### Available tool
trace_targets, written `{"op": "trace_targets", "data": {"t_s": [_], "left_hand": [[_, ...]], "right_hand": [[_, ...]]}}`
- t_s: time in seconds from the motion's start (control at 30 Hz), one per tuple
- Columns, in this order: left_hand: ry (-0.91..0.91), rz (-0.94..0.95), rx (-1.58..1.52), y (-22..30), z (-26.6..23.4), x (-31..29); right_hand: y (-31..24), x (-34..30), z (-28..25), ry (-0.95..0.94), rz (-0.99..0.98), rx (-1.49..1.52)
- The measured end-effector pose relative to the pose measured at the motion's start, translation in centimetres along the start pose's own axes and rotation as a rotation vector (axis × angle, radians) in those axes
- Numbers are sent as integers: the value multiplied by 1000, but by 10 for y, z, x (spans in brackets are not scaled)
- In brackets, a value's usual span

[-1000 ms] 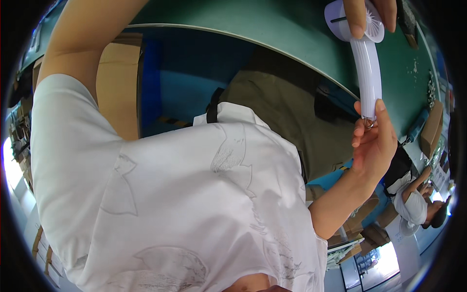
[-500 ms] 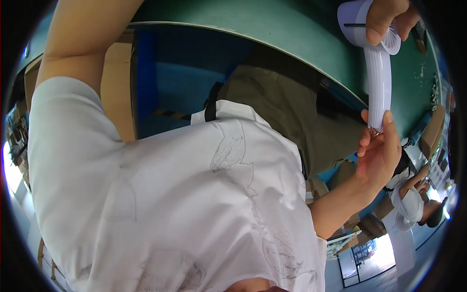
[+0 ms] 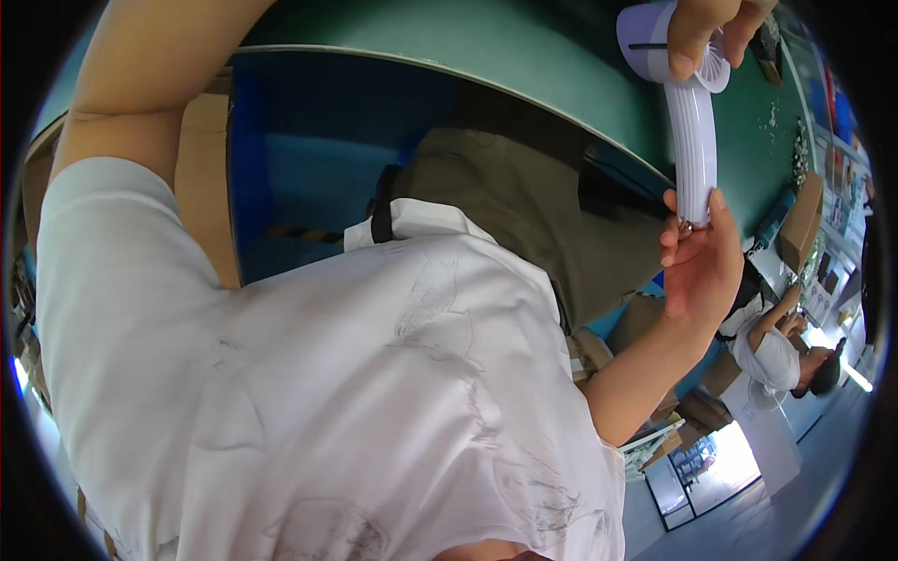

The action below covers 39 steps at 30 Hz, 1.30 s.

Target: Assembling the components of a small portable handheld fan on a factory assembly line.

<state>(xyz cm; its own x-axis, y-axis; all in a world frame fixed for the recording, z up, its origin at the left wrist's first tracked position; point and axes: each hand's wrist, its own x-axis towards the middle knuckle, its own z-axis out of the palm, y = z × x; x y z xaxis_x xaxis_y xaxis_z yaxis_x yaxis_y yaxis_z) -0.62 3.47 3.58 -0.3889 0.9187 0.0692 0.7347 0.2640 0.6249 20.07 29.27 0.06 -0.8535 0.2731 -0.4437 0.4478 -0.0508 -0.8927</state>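
Observation:
A pale lavender handheld fan (image 3: 694, 154), with a ribbed handle and a round grilled head, is held at the upper right, head end up in the picture. My left hand (image 3: 706, 33) comes in from the top edge, thumb and fingers gripping the fan head; the rest of that hand is cut off. Lower down, my right hand (image 3: 702, 257) pinches the handle's bottom end between thumb and fingers. A small metal piece (image 3: 686, 226) shows at that end, partly hidden by the fingers. The fan is beside the edge of a green table (image 3: 524, 84).
At the table's right side lie a dark brush-like object (image 3: 769, 51), whitish scraps (image 3: 801, 150) and an open cardboard box (image 3: 803, 224). A co-worker in a white top (image 3: 772, 355) is farther right. A tall cardboard sheet (image 3: 206, 187) stands under the table at left.
The whole scene, fan and hands included, has shifted left and slightly up in the picture as the view turned. Both hands keep the same hold on the fan.

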Motion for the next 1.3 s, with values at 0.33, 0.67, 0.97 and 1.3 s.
{"op": "trace_targets", "data": {"t_s": [0.33,0.67,0.97,1.3], "left_hand": [[27,24,-27,-3,7,-6],[42,2,-57,-16,10,-17],[27,-19,-77,-24,12,-22],[-2,-26,-108,-32,19,-23]], "right_hand": [[-33,18,13,-61,4,-515],[-69,72,10,-234,-180,-785],[-86,100,28,-571,-35,-755],[-90,98,30,-539,73,-726]]}}
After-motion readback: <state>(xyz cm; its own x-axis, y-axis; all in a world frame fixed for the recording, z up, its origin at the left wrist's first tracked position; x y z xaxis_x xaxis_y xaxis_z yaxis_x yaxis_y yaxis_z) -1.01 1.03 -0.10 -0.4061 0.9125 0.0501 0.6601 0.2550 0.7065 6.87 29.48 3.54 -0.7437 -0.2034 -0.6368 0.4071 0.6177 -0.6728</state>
